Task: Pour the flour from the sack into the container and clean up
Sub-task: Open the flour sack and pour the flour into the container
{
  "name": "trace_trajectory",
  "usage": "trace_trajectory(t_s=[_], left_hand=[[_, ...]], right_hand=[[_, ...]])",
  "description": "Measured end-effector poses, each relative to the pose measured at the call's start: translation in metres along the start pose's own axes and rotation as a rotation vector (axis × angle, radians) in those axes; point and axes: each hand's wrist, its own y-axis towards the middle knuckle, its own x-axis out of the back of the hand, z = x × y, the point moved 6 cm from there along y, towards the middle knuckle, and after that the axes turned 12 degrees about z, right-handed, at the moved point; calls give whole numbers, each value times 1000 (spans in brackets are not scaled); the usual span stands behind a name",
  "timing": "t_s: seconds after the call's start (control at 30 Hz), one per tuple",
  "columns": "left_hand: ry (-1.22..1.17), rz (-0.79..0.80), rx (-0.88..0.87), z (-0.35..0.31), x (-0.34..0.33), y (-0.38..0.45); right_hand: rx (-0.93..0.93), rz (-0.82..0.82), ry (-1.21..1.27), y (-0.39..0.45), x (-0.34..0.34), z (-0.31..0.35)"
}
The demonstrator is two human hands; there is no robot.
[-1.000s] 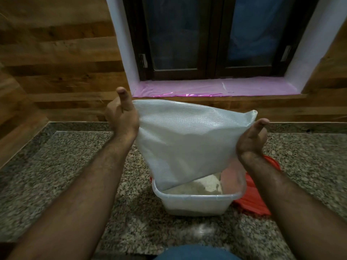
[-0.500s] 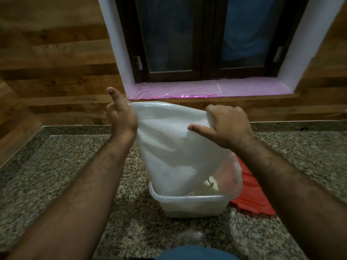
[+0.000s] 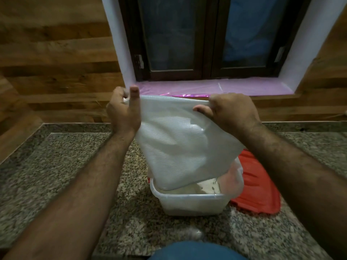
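Tabletop (image 3: 56, 175), speckled granite, runs the full width with wood wall and a window behind. Sack (image 3: 180, 139), white woven, hangs upside down over the middle of the tabletop, closed end up, mouth down inside the container. It looks mostly slack and flat, with a little bulk low down, so most of the flour seems out.

Red lid (image 3: 257, 188) lies flat on the tabletop just right of and behind the container, partly hidden by it. Container (image 3: 189, 202), clear plastic tub, sits near centre; the sack mouth touches its inside.

Left hand (image 3: 123, 111) pinches the sack's upper left corner, thumb up against the fabric. Right hand (image 3: 231, 111) grips the top edge toward the right, fingers curled over it, thumb pointing left.

Flour (image 3: 204, 186) shows as a pale heap in the tub under the sack mouth; fill level hard to tell.

Judgement: pour is near its end, at the shake-out stage. Left to do: get the last flour out, lift the sack clear, put it aside, probably put the lid on, wipe any spill. A faint pale smear (image 3: 194, 234) on the near tabletop may be flour dust; unsure.
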Motion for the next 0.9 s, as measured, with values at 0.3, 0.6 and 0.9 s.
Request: trace_trajectory(t_s=[0.3, 0.6, 0.9], left_hand=[[803, 586, -425, -54, -40, -18], [761, 605, -360, -60, -43, -40], [780, 596, -400, -74, -35, -48]], right_hand=[[83, -203, -30, -18, -4, 4], [91, -302, -19, -24, -9, 16], [86, -335, -37, -25, -12, 17]])
